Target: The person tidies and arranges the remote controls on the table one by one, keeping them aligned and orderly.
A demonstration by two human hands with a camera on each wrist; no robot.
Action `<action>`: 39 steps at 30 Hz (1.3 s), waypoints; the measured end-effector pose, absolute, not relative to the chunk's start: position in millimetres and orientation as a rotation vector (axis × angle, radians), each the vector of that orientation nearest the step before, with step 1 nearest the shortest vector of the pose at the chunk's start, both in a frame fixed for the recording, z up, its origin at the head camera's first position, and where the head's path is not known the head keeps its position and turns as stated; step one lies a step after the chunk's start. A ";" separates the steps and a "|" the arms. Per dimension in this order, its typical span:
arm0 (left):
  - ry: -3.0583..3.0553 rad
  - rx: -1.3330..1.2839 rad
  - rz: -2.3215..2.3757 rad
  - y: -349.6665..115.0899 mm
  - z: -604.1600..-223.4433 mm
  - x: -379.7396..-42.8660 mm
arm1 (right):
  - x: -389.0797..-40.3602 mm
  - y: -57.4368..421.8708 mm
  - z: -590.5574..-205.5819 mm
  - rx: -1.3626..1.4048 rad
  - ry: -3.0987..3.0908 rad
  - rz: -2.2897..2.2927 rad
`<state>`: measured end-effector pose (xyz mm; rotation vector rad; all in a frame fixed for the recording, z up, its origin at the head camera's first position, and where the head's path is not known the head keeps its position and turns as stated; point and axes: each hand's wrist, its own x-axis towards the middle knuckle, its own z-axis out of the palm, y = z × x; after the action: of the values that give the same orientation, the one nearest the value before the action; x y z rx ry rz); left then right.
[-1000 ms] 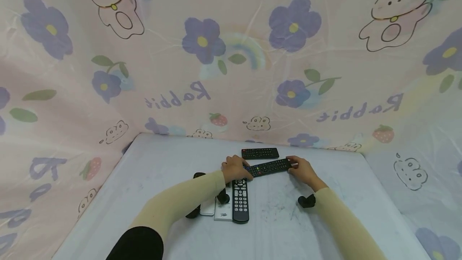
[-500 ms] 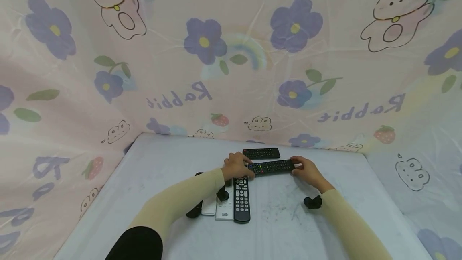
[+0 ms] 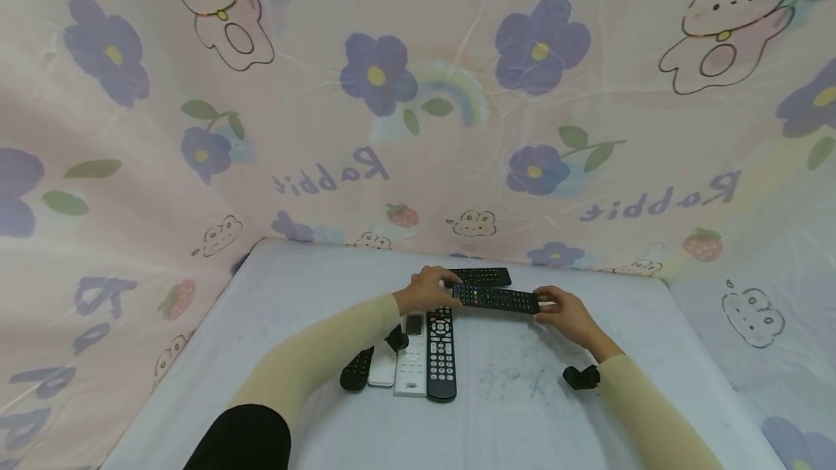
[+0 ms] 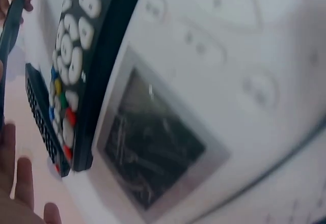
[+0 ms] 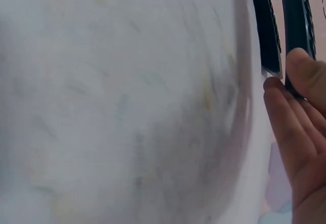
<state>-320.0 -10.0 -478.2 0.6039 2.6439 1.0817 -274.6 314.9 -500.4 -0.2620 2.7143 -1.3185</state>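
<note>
A long black remote control (image 3: 496,298) with small coloured buttons is held at both ends, near the back of the table. My left hand (image 3: 427,291) pinches its left end between thumb and fingers. Its right end is gripped by my right hand (image 3: 567,314); the right wrist view has the thumb over the remote (image 5: 298,20) and the fingers beneath. A second black remote (image 3: 483,276) lies just behind, partly covered by my left hand. In front is a black remote with white buttons (image 3: 441,361), its top close under my left hand.
Left of the white-buttoned remote lie a white remote with a small screen (image 3: 411,368), a smaller white one (image 3: 382,368) and a dark one (image 3: 355,370), side by side. The white table (image 3: 522,412) ends at a patterned curtain (image 3: 444,158).
The held remote has shifted right and swung from right end higher to right end lower. Both hands have moved with it, the right one outward. More of the row of remotes now shows.
</note>
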 end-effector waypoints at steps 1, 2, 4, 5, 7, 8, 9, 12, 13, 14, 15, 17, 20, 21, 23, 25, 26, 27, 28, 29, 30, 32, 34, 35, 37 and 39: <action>2.630 0.625 1.081 -10.8 -477.2 -321.4 | -273.5 315.7 -500.1 -0.261 2.713 -1.321; 2.617 0.643 1.077 -11.6 -476.1 -322.4 | -272.6 316.4 -499.9 -0.263 2.717 -1.320; 2.604 0.679 1.074 -12.8 -474.0 -324.9 | -271.0 317.1 -499.4 -0.263 2.726 -1.326; 2.605 0.691 1.067 -13.4 -472.8 -326.0 | -270.2 317.2 -499.0 -0.261 2.728 -1.333; 2.596 0.697 1.071 -14.2 -471.7 -328.1 | -268.8 317.5 -498.5 -0.281 2.733 -1.340; 2.585 0.696 1.083 -14.3 -471.5 -328.7 | -268.0 317.4 -498.5 -0.289 2.734 -1.346; 2.568 0.692 1.102 -14.4 -471.6 -329.4 | -267.1 316.9 -498.4 -0.301 2.735 -1.352; 2.518 0.680 1.163 -13.8 -473.3 -330.9 | -264.6 315.6 -499.3 -0.330 2.750 -1.350; 2.504 0.677 1.187 -13.6 -473.9 -331.0 | -263.6 314.7 -499.7 -0.333 2.757 -1.353; 2.498 0.675 1.202 -13.3 -474.6 -331.3 | -262.6 313.6 -500.3 -0.332 2.763 -1.355; 2.499 0.675 1.211 -13.1 -475.2 -331.5 | -261.3 312.2 -500.4 -0.331 2.766 -1.357; 2.516 0.674 1.211 -13.0 -475.7 -331.4 | -258.6 309.6 -500.8 -0.313 2.773 -1.353; 2.548 0.667 1.217 -13.4 -475.9 -331.0 | -253.4 303.6 -500.4 -0.263 2.782 -1.352; 2.555 0.661 1.225 -13.8 -475.9 -331.1 | -251.4 301.5 -500.0 -0.259 2.784 -1.343; 2.567 0.643 1.249 -14.7 -476.0 -331.5 | -246.7 297.0 -499.1 -0.265 2.796 -1.319; 2.579 0.623 1.273 -15.7 -477.1 -332.6 | -241.0 291.4 -497.8 -0.267 2.792 -1.322; 2.583 0.612 1.283 -16.1 -477.8 -333.2 | -238.1 288.6 -497.1 -0.275 2.781 -1.330; 2.583 0.600 1.296 -16.6 -478.8 -333.9 | -235.0 285.5 -496.3 -0.282 2.771 -1.336; 2.587 0.591 1.303 -17.1 -479.7 -334.3 | -231.7 282.2 -495.2 -0.281 2.758 -1.352; 2.587 0.584 1.310 -17.5 -480.9 -334.8 | -228.6 278.6 -494.3 -0.271 2.745 -1.370; 2.586 0.576 1.316 -17.9 -482.1 -335.0 | -225.6 275.2 -493.4 -0.266 2.737 -1.384; 2.579 0.559 1.330 -18.6 -484.4 -335.1 | -219.6 268.3 -491.5 -0.262 2.732 -1.388; 2.572 0.549 1.342 -19.0 -486.4 -334.8 | -213.3 260.9 -489.7 -0.245 2.742 -1.370; 2.569 0.546 1.345 -19.0 -487.2 -334.5 | -210.4 257.3 -489.0 -0.240 2.746 -1.353; 2.569 0.546 1.347 -19.0 -487.9 -333.7 | -204.5 249.6 -488.0 -0.231 2.750 -1.326; 2.575 0.553 1.345 -18.8 -487.6 -332.4 | -199.0 241.6 -486.8 -0.217 2.750 -1.308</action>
<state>-332.4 -18.8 -487.6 0.5528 2.5746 1.3452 -199.0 241.6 -486.8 -0.2171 2.7499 -1.3080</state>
